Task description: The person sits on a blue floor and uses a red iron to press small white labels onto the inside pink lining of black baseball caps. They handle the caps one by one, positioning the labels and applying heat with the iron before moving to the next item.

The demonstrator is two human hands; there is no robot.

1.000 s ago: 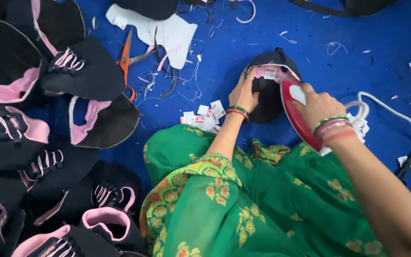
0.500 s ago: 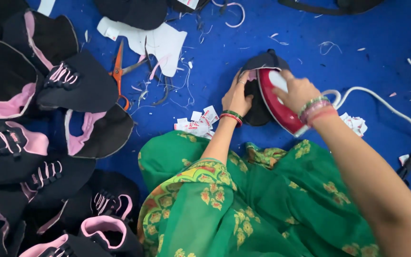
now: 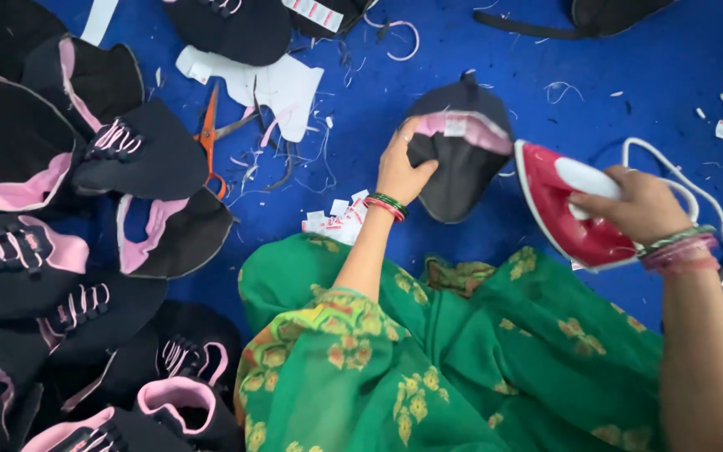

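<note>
My left hand (image 3: pixel 401 170) rests on the black shoe upper (image 3: pixel 459 159), fingers curled over its left edge, thumb on top, pinching the fabric. The upper lies flat on the blue floor cloth (image 3: pixel 629 67) just ahead of my knees, its pink lining band across the upper part with a small white label on it.

My right hand (image 3: pixel 639 206) is closed around the white handle of the red iron (image 3: pixel 564 213). The iron is tilted, its pointed end toward the upper; it sits just right of the piece, apart from it. Its white cord (image 3: pixel 663 159) loops behind my wrist. Whether the soleplate touches the cloth I cannot tell from this angle.

Green patterned fabric (image 3: pixel 462 368) covers my lap. To my left, a pile of black and pink uppers (image 3: pixel 60 251) with laces. Orange-handled scissors (image 3: pixel 210 134) lie beyond them, beside a white paper pattern (image 3: pixel 278 88) and thread scraps. Small white tags (image 3: pixel 336 219) lie near my left wrist.
</note>
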